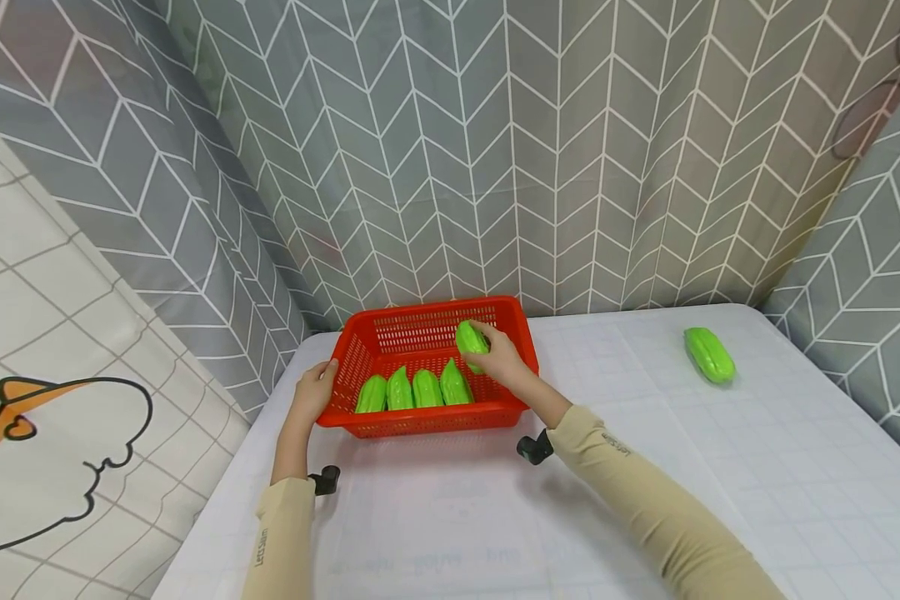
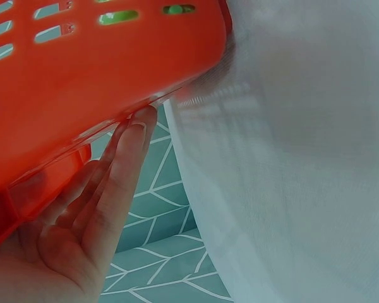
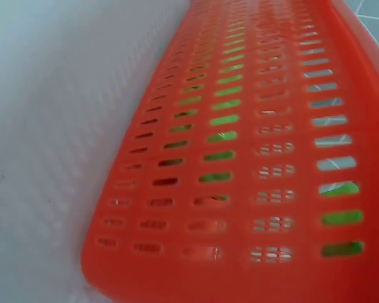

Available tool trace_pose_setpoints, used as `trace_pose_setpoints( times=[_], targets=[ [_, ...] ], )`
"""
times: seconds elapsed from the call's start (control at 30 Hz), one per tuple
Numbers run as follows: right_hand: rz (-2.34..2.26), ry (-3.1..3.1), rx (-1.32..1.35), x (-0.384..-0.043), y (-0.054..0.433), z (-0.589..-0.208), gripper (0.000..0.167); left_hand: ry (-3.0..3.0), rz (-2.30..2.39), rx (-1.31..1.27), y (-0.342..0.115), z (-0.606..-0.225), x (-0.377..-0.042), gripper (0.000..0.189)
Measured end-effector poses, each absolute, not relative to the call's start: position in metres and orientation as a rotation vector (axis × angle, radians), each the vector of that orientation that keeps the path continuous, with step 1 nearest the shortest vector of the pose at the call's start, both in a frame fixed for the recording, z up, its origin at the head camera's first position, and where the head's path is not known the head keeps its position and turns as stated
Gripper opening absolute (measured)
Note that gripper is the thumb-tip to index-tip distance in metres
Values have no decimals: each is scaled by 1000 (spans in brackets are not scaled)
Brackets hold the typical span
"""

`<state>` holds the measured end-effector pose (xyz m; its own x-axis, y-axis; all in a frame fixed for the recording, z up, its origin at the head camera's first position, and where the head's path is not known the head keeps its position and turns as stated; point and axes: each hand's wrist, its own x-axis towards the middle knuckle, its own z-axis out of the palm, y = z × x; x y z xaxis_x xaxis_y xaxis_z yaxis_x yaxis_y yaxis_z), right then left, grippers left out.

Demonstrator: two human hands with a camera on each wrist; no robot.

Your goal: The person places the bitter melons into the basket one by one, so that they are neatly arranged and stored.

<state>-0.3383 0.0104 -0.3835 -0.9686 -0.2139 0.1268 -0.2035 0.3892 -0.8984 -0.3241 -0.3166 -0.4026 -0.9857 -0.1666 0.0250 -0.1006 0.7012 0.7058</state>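
A red plastic basket (image 1: 420, 422) with slotted walls stands on the table, with several bright green, ridged star fruit (image 1: 427, 388) in a row along its near side. At its left end, my left hand (image 1: 315, 390) grips the rim. From below, the left wrist view shows the fingers (image 2: 117, 177) extended along the underside of the basket's edge. Over the basket's right half, my right hand (image 1: 501, 358) holds another star fruit (image 1: 468, 337) between fingers and thumb. Only the slotted basket wall (image 3: 240, 189) shows in the right wrist view; the hand is out of that frame.
One more star fruit (image 1: 710, 356) lies on the white-covered table (image 1: 630, 392) far to the right. A grey chevron curtain (image 1: 457, 150) hangs right behind the basket. Small black wrist cameras (image 1: 536, 448) sit beneath both wrists.
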Motion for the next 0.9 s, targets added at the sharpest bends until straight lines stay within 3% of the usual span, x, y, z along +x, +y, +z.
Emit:
trace_pose_setpoints(
  times=[0.7, 0.9],
  targets=[
    [-1272, 2666, -256, -340, -1, -392, 61, -2815, -1174, 236, -317, -402, -325, 59],
    [-1263, 2647, -275, -348, 0, -400, 63, -2788, -1174, 186, -319, -402, -324, 69]
  ],
)
